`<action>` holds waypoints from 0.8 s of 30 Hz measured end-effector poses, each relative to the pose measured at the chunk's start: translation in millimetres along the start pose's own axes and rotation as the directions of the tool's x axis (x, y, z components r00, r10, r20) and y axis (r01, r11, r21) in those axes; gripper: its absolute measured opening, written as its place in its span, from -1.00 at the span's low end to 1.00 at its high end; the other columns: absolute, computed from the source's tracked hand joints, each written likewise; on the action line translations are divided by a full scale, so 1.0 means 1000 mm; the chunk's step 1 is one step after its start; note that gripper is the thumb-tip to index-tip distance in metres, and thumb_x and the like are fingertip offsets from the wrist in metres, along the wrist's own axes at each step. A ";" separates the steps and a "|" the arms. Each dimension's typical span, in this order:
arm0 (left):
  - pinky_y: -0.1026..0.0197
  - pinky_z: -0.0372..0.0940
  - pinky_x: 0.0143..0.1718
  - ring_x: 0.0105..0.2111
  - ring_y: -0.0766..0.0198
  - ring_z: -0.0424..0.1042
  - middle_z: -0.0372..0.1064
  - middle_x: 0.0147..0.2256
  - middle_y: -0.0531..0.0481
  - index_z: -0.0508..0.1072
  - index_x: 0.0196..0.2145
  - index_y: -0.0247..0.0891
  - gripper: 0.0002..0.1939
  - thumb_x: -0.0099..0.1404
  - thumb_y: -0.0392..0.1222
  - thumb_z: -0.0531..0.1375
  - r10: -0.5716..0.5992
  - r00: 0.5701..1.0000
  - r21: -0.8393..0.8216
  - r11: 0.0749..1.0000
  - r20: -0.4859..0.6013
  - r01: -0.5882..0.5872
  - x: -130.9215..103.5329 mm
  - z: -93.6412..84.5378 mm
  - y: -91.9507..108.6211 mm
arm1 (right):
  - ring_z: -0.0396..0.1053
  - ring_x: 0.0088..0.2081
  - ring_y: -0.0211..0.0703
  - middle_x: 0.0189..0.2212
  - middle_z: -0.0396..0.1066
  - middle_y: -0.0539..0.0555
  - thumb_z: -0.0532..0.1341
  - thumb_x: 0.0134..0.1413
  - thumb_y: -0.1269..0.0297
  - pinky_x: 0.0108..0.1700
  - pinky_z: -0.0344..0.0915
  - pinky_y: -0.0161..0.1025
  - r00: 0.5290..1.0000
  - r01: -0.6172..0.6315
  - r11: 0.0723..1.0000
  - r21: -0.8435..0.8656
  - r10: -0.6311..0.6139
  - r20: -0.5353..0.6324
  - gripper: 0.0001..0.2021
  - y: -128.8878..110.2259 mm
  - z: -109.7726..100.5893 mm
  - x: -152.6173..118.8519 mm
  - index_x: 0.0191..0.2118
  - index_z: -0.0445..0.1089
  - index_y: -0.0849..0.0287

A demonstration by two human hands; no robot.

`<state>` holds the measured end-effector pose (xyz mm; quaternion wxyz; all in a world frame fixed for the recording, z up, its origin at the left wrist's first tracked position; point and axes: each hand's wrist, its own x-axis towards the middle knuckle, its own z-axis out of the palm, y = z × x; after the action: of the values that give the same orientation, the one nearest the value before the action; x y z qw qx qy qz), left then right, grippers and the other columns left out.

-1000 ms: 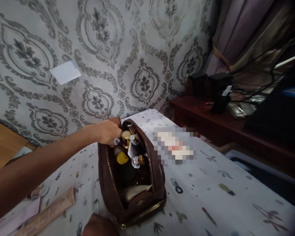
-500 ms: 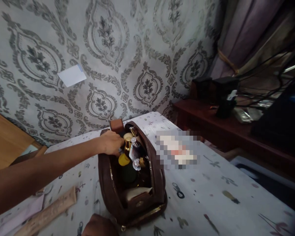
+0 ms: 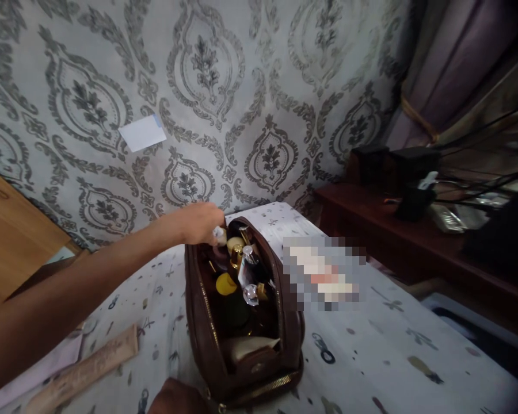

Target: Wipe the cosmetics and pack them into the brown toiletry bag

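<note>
An unzipped brown toiletry bag (image 3: 197, 339) stands on the patterned cloth. Inside it are a silver-capped bottle (image 3: 247, 267), a gold-capped bottle (image 3: 236, 256), a yellow round item (image 3: 225, 284) and a clear-topped item (image 3: 251, 295). At the bag's far left rim is my left hand (image 3: 202, 223), fingers closed on a small whitish item (image 3: 219, 234) that they partly cover. My right hand (image 3: 176, 398) shows only in part at the bottom edge, close to the bag's near left corner; its fingers are hidden.
On the cloth (image 3: 362, 356) at left lie a peach-coloured tube (image 3: 90, 368) and a pale pink item (image 3: 38, 374). A blurred-out object (image 3: 322, 273) lies right of the bag. Beyond stands a dark red table (image 3: 349, 201) with cables and black boxes. A patterned wall rises behind.
My left hand has risen out of the bag's far end to its rim, with the whitish item now showing at its fingers. The view has shifted slightly; my right hand stays low.
</note>
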<state>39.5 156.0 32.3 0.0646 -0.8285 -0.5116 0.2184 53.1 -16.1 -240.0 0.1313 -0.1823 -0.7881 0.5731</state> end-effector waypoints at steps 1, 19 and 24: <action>0.25 0.17 -0.38 -0.29 0.16 0.46 0.51 -0.34 -0.02 0.54 -0.18 -0.22 -0.79 0.19 -0.19 0.26 -0.007 1.000 -0.003 1.000 -0.024 0.007 -0.001 0.001 0.000 | 0.16 -0.50 -0.34 -0.52 0.15 -0.10 0.34 -0.17 0.50 -0.37 0.20 -0.44 1.000 0.000 1.000 0.007 0.000 -0.017 -0.89 -0.001 -0.001 -0.003 -0.49 0.48 0.14; 0.06 0.25 -0.30 -0.23 -0.03 0.48 0.48 -0.26 -0.13 0.48 -0.29 -0.20 -0.82 0.29 -0.05 0.20 -0.009 0.999 0.027 1.000 -0.039 0.010 -0.069 0.018 0.069 | 0.32 -0.35 -0.24 -0.42 0.31 0.00 0.20 -0.07 0.54 -0.20 0.28 -0.36 0.987 0.097 0.995 -0.017 -0.098 -0.129 -0.85 -0.023 -0.013 -0.032 -0.37 0.47 0.21; 0.07 0.22 -0.37 -0.24 -0.03 0.48 0.48 -0.30 -0.12 0.46 -0.28 -0.20 -0.84 0.31 -0.06 0.20 0.096 0.993 0.031 0.995 -0.062 -0.094 -0.067 0.030 0.076 | 0.32 -0.35 -0.25 -0.41 0.32 0.00 0.19 -0.09 0.56 -0.21 0.28 -0.37 0.993 0.066 0.998 -0.019 -0.068 -0.097 -0.81 -0.025 -0.015 -0.030 -0.35 0.50 0.20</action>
<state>63.4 57.8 -0.5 0.0819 -0.8574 -0.4662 0.2020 83.1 -23.8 -211.4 0.1875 -0.1847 -0.7908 0.5526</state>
